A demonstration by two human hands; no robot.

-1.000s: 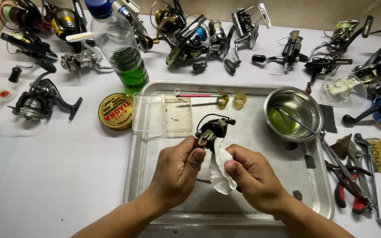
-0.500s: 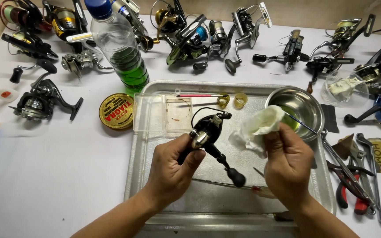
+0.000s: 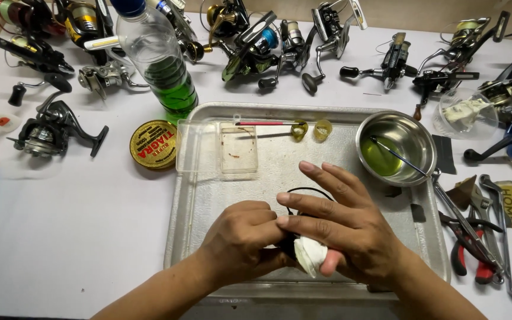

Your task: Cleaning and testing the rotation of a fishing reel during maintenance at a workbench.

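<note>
Over tray (image 3: 197, 213): reel (image 3: 303, 198) (mostly hidden) under right-hand fingers (image 3: 327, 184).

**Setting: fishing-reel repair bench, hobby or small workshop**

White worktop (image 3: 90, 237), seen from above. Metal tray (image 3: 208, 201) at centre serves as the work area. Behind the tray: a row of spinning reels (image 3: 280, 41), several partly dismantled; more reels (image 3: 48, 127) left of the tray. Right of the tray: pliers (image 3: 466, 249) and spanners (image 3: 499, 237). On the tray: steel bowl (image 3: 395, 148) with yellowish liquid. Just left of the tray: round grease tin (image 3: 153, 144), clear bottle (image 3: 158, 59) of green liquid.
</note>
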